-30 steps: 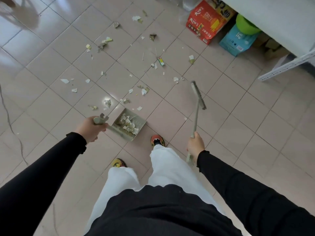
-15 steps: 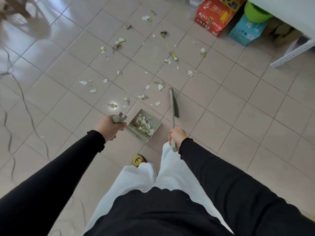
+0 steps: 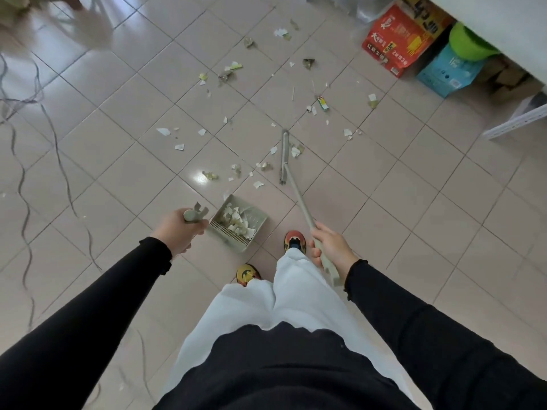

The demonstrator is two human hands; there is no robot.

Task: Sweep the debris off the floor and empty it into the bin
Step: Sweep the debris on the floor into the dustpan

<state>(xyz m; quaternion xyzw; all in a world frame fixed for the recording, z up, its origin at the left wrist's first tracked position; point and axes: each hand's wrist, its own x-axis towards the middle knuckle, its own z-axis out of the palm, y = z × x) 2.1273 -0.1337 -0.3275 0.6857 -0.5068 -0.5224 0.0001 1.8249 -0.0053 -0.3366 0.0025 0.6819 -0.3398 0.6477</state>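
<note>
Left hand (image 3: 180, 232) grips the dustpan (image 3: 239, 221) handle; right hand (image 3: 331, 247) grips the broom (image 3: 293, 184) handle, head among paper scraps (image 3: 296, 151) on the floor (image 3: 414, 202).

Tiled floor beside a white counter, seen from above.

The floor (image 3: 444, 208) is laid with glossy, pale pinkish square tiles, set diagonally to the view and parted by thin dark grout lines. A bright spot of light (image 3: 199, 178) is reflected on one tile near the middle. At the upper right a white counter (image 3: 503, 22) is seen; a red carton (image 3: 399, 39) and a blue box (image 3: 444, 74) are stored side by side at its edge, with a green tub (image 3: 467, 45) over the blue box and brown cardboard boxes (image 3: 509, 79) behind. A white perforated rail (image 3: 515, 119) is seen at the right edge. Thin grey cables (image 3: 25, 179) are trailed across the tiles on the left.
</note>
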